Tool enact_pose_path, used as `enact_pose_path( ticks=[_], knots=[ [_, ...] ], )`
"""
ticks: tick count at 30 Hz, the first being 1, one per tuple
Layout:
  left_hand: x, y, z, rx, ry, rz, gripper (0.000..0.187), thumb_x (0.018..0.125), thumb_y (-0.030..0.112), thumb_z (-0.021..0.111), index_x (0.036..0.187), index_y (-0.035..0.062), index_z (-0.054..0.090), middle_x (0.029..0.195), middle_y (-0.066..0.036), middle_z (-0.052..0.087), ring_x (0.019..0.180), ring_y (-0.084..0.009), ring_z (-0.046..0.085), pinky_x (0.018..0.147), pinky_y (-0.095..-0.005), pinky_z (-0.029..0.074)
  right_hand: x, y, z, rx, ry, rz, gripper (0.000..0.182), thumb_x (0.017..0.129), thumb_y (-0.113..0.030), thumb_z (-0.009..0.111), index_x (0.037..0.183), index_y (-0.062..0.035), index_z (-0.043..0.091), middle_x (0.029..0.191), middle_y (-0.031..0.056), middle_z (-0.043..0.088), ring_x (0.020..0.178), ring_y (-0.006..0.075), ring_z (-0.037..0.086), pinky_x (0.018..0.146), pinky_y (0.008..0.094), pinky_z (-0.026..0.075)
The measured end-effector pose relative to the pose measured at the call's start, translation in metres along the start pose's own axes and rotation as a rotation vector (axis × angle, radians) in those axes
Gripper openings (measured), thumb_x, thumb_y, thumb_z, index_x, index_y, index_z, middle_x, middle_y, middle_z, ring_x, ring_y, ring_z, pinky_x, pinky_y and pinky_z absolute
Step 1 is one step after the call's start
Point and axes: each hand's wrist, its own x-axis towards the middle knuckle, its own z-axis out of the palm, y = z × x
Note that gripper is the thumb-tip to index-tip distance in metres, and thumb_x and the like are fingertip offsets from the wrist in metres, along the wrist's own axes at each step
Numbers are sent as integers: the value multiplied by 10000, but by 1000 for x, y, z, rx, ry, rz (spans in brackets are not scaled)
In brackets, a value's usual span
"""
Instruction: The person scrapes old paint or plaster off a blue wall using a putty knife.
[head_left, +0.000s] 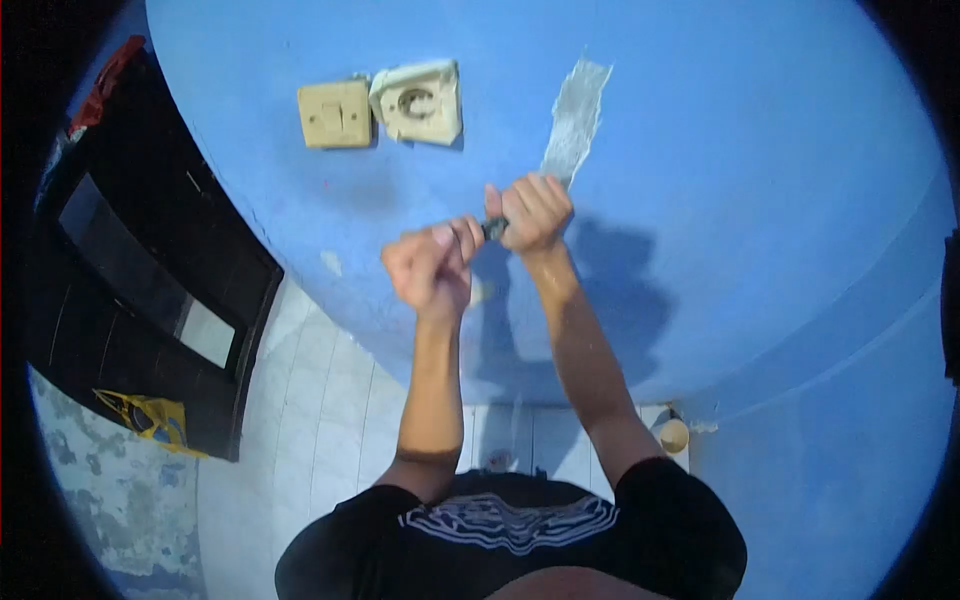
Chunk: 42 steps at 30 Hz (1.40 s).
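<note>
Nearest: black T-shirt [520,530] with a white line graphic across the chest, soft cloth. Two bare forearms rise from it toward the wall, well apart at the elbows, converging at the wrists.

Floor [320,420] below: pale square tiles, smooth, thin grout lines. One small round tan cup-like thing [674,436] sits on the floor at the foot of the wall, right of the right arm; what it is, cannot tell. Far left on the floor, one black panelled cabinet [150,290], hard straight edges, with one yellow patterned patch [150,415] low on it and something red [105,85] at its top end.

Hands: left hand [432,265] is curled into a fist, fingers folded in. Right hand [530,212] is also fisted, slightly higher and to the right. Between them one short dark tool [493,228], only a small stub visible; both hands are closed on it, one at each end, held just in front of the wall. Tool type too hidden to tell.

Wall [760,180]: blue painted plaster, matte, slightly uneven. One grey bare strip [575,120] with ragged edges, paint gone, running up from just above the right hand. Left of it, two cream plastic fittings side by side, touching: one square switch [336,113] sitting flat, one square socket [418,102] tilted, with a round recess. Plenty of bare wall right of the hands; hand shadows fall on it there.
</note>
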Motion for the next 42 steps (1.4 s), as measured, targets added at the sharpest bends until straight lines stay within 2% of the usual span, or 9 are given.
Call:
enact_pose_path(
  ticks=[5, 9, 13, 20, 23, 25, 26, 28, 42],
  knots=[
    [-14, -3, -20, -146, 52, -122, 429, 899, 88, 469, 522, 109, 265, 479, -15, 240, 486, -163, 306, 589, -360, 300, -10, 0, 2, -164, -84, 12, 426, 872, -196, 701, 562, -113, 421, 549, 26, 388, 504, 201, 424, 502, 352, 307],
    [-29, 6, -29, 129, -42, -320, 306, 952, 94, 569, 658, 14, 536, 664, -51, 546, 722, -217, 589, 827, -430, 494, -19, -7, -17, -82, -144, 10, 401, 863, -201, 712, 570, -122, 451, 557, 27, 411, 516, 205, 438, 521, 352, 336],
    [-57, 50, -21, 842, -79, -497, 318, 885, -38, 661, 1202, -19, 673, 879, -128, 683, 854, -153, 665, 717, -270, 542, -20, -14, -32, 150, -455, -150, 272, 827, -195, 709, 645, -109, 526, 649, 25, 512, 661, 194, 533, 647, 320, 428],
    [-77, 33, -23, 901, -147, -832, 285, 938, 39, 629, 1218, 31, 680, 687, -24, 618, 601, -63, 527, 535, -222, 409, -23, -20, -74, 100, -910, -161, 166, 742, -169, 672, 870, -65, 654, 901, 62, 612, 978, 209, 582, 915, 351, 453],
    [-82, 30, -18, 902, -117, -850, 313, 943, 77, 631, 1251, 39, 676, 634, -3, 602, 572, -48, 490, 543, -233, 402, -15, -30, -110, -182, -613, 73, 283, 828, -164, 654, 1075, -27, 662, 1042, 119, 638, 1134, 234, 562, 958, 387, 448],
    [-91, 24, -17, 874, -107, -787, 274, 936, 91, 651, 1199, 42, 713, 699, -10, 676, 582, -39, 473, 541, -232, 390, -38, -37, -114, -89, -228, 973, 316, 941, -191, 629, 1192, 2, 617, 1115, 144, 645, 1132, 216, 590, 886, 384, 498],
    [-95, 23, -13, 871, -107, -789, 274, 936, 91, 651, 1199, 42, 713, 699, -10, 676, 582, -39, 473, 541, -232, 390, -43, -36, -114, -92, -230, 973, 316, 941, -191, 629, 1192, 2, 617, 1115, 144, 645, 1132, 216, 590, 886, 384, 498],
    [-99, 20, -1, 821, -78, -656, 265, 947, 84, 648, 1199, 42, 717, 690, 23, 647, 577, -23, 464, 536, -206, 378, -42, -37, -109, 854, 7, 1556, 277, 998, -228, 608, 1114, 23, 622, 1013, 128, 674, 952, 182, 656, 726, 335, 533],
    [-91, -9, 37, 1113, -109, -460, 271, 907, 107, 658, 1151, 8, 721, 745, -227, 686, 508, -210, 605, 530, -327, 462, -14, -18, -56, 472, 137, 1475, 272, 1002, -194, 565, 880, 37, 640, 657, 71, 644, 527, 150, 647, 461, 297, 486]
  ],
)
